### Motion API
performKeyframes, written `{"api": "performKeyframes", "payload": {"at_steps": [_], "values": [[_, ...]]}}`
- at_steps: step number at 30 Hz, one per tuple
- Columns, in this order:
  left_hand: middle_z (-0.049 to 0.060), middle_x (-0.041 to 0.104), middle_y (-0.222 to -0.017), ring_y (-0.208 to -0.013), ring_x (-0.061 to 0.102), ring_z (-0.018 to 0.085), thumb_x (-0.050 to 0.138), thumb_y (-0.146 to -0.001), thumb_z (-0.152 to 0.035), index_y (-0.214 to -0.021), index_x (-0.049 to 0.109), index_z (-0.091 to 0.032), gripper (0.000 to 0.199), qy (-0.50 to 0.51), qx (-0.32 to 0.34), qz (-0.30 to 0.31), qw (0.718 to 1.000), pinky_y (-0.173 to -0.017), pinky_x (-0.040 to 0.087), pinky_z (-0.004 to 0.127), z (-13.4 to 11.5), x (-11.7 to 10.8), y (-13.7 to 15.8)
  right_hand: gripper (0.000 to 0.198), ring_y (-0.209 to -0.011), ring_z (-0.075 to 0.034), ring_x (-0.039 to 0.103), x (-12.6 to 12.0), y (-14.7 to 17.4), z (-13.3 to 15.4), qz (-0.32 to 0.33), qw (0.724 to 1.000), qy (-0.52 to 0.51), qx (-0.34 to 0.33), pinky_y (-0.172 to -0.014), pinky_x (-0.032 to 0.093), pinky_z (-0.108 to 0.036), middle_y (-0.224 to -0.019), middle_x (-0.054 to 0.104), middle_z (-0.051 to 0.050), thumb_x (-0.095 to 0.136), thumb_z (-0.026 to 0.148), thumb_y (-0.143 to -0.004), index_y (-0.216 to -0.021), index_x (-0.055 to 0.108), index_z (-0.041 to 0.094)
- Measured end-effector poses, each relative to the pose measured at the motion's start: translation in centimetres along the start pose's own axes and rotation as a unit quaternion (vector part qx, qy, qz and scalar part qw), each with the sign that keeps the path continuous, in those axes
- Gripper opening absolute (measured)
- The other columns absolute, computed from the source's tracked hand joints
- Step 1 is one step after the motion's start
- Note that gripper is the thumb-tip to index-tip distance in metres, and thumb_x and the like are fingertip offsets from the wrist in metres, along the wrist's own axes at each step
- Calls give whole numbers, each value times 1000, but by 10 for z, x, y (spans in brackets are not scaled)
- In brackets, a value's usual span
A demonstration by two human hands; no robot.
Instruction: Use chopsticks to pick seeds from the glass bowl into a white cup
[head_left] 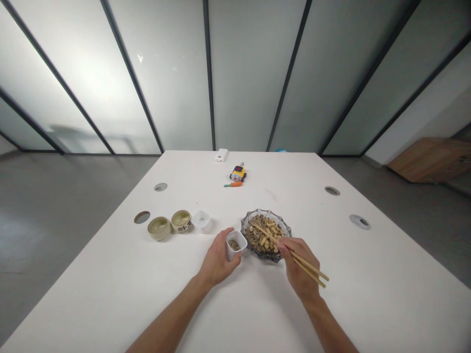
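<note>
My left hand point(218, 260) is wrapped round a small white cup point(240, 239), tilted a little, with some striped sunflower seeds point(234, 244) in its bottom. Just right of the cup stands a clear glass bowl point(270, 258) with a scalloped rim. Sunflower seeds fill its left part and peanuts point(271, 227) its right part. In my right hand point(302, 267) is a pair of wooden chopsticks point(307, 265), whose tips reach into the bowl over the sunflower seeds. Whether the tips pinch a seed is too small to tell.
Left of my left hand stand a white square cup point(201, 222) and two olive-green bowls point(159, 229), point(181, 221). Farther back on the white table point(191, 294) lie an orange-handled tool point(234, 185), a yellow toy car point(238, 172) and a white device point(221, 155). Round cable holes point(359, 222) pierce the tabletop.
</note>
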State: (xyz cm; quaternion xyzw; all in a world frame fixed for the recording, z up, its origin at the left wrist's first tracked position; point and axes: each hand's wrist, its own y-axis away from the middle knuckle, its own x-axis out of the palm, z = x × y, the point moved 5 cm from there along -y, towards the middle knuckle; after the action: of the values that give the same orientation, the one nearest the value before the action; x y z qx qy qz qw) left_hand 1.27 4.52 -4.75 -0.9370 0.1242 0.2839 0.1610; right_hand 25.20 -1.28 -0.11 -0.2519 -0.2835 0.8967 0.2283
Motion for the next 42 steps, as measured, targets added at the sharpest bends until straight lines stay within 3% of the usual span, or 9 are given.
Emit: {"api": "performKeyframes", "payload": {"at_steps": [6,10,13,20,26,36,42], "values": [[15,60,-140,-131,58,31,68,-83,-26,-143,45,-18,64,5,-9,0,1000,-115,45,51,3,1,0,24,-79,-20,71,-12,-3,2,-11,997,-47,64,-68,59,-33,-85,73,-5,63,36,-98,-81,73,22],[15,61,-140,-131,58,32,68,-83,-27,-142,47,-17,63,2,-4,-6,1000,-115,45,51,1,-1,0,22,-78,-19,70,-19,-2,2,-41,999,31,12,-71,58,-32,-84,73,-4,65,37,-97,-83,73,22],[15,62,-140,-131,59,32,67,-83,-28,-141,48,-17,62,1,1,-8,1000,-115,45,51,-1,-3,0,21,-77,-18,70,-16,-2,-1,-24,997,76,-23,-71,58,-32,-84,73,-4,65,37,-98,-86,74,22],[15,61,-140,-132,58,31,68,-84,-28,-142,48,-18,62,-1,5,-9,1000,-116,45,51,-1,-2,0,9,-84,-16,73,-3,3,1,35,994,66,-82,-80,62,-29,-93,73,-4,66,25,-98,-94,74,22],[15,61,-141,-133,57,31,67,-84,-26,-141,47,-17,61,-8,8,-3,1000,-116,44,51,0,1,-1,6,-85,-17,73,-5,4,7,37,989,63,-129,-81,64,-30,-95,73,-5,68,20,-96,-97,73,21],[15,60,-141,-133,57,31,67,-84,-27,-142,46,-18,62,-5,2,-1,1000,-117,44,51,1,0,0,7,-83,-16,73,-7,4,8,50,991,51,-113,-79,63,-28,-94,74,-4,68,18,-95,-96,75,21],[15,61,-140,-131,58,31,68,-83,-27,-143,45,-18,64,-3,-3,-2,1000,-115,45,51,3,1,0,9,-82,-16,73,-17,2,16,1,995,52,-86,-77,62,-29,-91,75,-3,68,21,-95,-95,77,23]]}}
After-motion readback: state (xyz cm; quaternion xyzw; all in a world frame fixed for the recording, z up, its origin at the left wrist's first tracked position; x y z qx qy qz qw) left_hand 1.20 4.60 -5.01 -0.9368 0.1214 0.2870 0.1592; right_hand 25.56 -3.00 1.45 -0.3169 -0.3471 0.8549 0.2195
